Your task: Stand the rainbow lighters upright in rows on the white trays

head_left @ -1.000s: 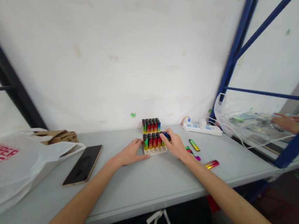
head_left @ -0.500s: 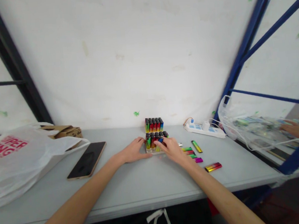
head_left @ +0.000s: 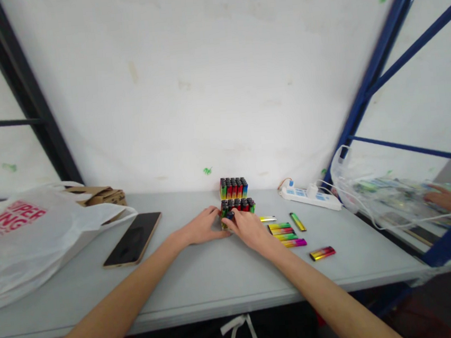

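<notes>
A clear tray (head_left: 223,225) of upright lighters in mixed colours stands on the table, partly hidden by my hands. My left hand (head_left: 203,226) is curled at the tray's left end, fingers at its side and thumb along the front, holding it. Over the tray's front left part, my right hand (head_left: 250,231) pinches a lighter with a dark blue top (head_left: 230,216); the lighter's lower body is mostly hidden. Directly behind is a second block of upright lighters (head_left: 234,188). Several loose lighters (head_left: 282,231) lie to the right of my right hand.
A phone (head_left: 133,239) and a white plastic bag (head_left: 13,248) lie at left, beside folded cardboard (head_left: 104,195). A power strip (head_left: 311,197) with cables sits at back right. Beyond the blue frame (head_left: 361,92), another person's hands (head_left: 447,198) handle plastic packaging.
My right hand has shifted left along the tray's front with the lighter, uncovering more of the loose lighters. My left hand stays at the tray's left end. The view has shifted slightly.
</notes>
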Available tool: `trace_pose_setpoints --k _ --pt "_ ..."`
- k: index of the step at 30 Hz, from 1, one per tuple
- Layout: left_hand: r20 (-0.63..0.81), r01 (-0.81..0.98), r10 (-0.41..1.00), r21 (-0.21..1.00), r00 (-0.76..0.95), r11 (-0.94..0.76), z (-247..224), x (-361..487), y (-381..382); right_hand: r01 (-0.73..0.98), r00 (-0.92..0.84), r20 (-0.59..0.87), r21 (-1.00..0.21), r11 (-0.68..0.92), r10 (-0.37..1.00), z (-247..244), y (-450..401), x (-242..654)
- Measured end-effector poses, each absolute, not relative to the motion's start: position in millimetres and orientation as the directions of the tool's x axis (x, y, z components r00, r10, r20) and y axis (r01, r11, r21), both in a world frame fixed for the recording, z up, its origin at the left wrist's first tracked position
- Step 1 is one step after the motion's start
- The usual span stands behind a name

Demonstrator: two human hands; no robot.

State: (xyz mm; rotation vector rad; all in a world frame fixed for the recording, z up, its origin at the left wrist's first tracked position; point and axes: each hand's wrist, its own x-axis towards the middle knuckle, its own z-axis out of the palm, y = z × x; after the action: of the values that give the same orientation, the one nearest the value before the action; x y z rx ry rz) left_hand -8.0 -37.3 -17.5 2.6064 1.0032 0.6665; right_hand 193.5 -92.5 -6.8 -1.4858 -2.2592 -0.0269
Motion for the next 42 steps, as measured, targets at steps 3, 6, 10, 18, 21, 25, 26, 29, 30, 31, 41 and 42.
trace_pose_setpoints --k 3,6,10,18,21,25,26,29,30,31,41,42 --pt "0.322 0.542 0.67 0.406 0.669 -0.736 -16.6 -8.2 -37.8 0.934 -0.302 0.354 -0.075 0.349 0.885 -4.6 -93.8 188.3" --pt "0.319 0.547 0.677 0.411 0.663 -0.729 -15.6 -8.1 -38.4 0.934 -0.321 0.322 -0.051 0.355 0.891 -5.4 -92.2 187.6" --pt "0.313 0.551 0.679 0.409 0.665 -0.728 -15.1 -7.8 -38.8 0.897 -0.341 0.379 -0.144 0.418 0.86 -6.4 -88.5 193.8" --pt "0.279 0.585 0.712 0.42 0.644 -0.694 -16.5 -8.8 -36.5 0.87 -0.254 0.516 -0.246 0.426 0.818 7.9 -75.1 272.6" --pt "0.253 0.601 0.717 0.408 0.649 -0.687 -15.1 -8.6 -36.9 0.851 -0.328 0.443 -0.244 0.465 0.834 1.7 -68.7 306.1" --pt "0.249 0.607 0.719 0.401 0.649 -0.686 -13.4 -8.5 -38.1 0.812 -0.417 0.335 -0.28 0.512 0.845 -13.8 -64.2 316.8" --pt "0.253 0.605 0.718 0.402 0.648 -0.687 -13.2 -8.6 -38.2 0.816 -0.412 0.328 -0.283 0.504 0.85 -16.1 -63.8 314.9" --pt "0.27 0.59 0.715 0.418 0.645 -0.69 -13.5 -9.1 -37.8 0.842 -0.349 0.342 -0.293 0.452 0.872 -15.8 -64.7 307.7" --pt "0.272 0.587 0.715 0.423 0.645 -0.69 -13.8 -9.2 -37.5 0.85 -0.309 0.353 -0.313 0.423 0.883 -13.7 -65.7 305.8" --pt "0.27 0.585 0.714 0.426 0.645 -0.69 -14.1 -9.4 -37.1 0.854 -0.263 0.365 -0.343 0.391 0.893 -10.9 -66.9 304.2" --pt "0.295 0.574 0.718 0.445 0.631 -0.687 -16.2 -10.4 -35.1 0.656 0.006 0.552 -0.631 0.413 0.834 2.7 -70.0 281.8" --pt "0.293 0.576 0.719 0.445 0.631 -0.686 -15.9 -10.5 -35.3 0.628 0.018 0.541 -0.661 0.412 0.841 2.4 -68.9 280.9"
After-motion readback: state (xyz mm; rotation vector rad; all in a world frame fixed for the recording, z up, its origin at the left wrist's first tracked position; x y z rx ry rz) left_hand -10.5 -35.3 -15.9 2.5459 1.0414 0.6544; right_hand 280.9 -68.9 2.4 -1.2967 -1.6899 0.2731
